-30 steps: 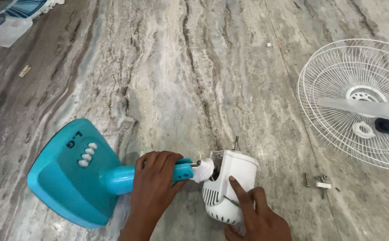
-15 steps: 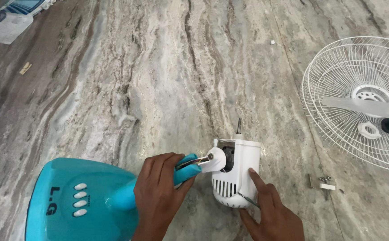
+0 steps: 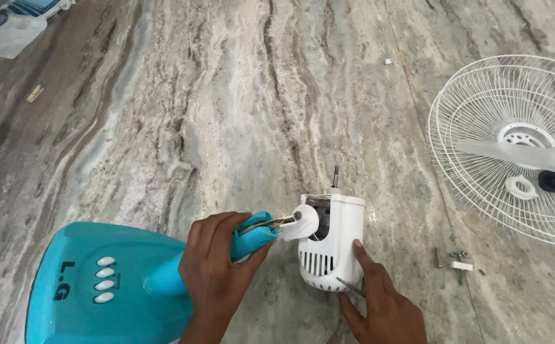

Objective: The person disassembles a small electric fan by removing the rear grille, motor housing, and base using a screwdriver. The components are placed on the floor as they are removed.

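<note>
A table fan lies partly taken apart on a marble floor. My left hand [image 3: 217,271] grips the teal neck [image 3: 252,237] that rises from the teal base [image 3: 93,286] with white buttons. The neck joins a white motor housing [image 3: 328,245] whose metal shaft [image 3: 335,176] points away from me. My right hand [image 3: 379,306] rests against the lower right side of the housing with the index finger stretched along it, and a thin metal tool [image 3: 351,288] sits under the fingers.
A white wire fan guard [image 3: 481,108] with a translucent blade [image 3: 519,153] and black hub lies at right. Loose screws and a small white part [image 3: 459,261] lie between guard and housing. Papers [image 3: 3,32] sit at the top left.
The fan base has swung toward me and to the bottom left, so the motor housing now stands more upright. Both hands kept their hold and shifted with it.
</note>
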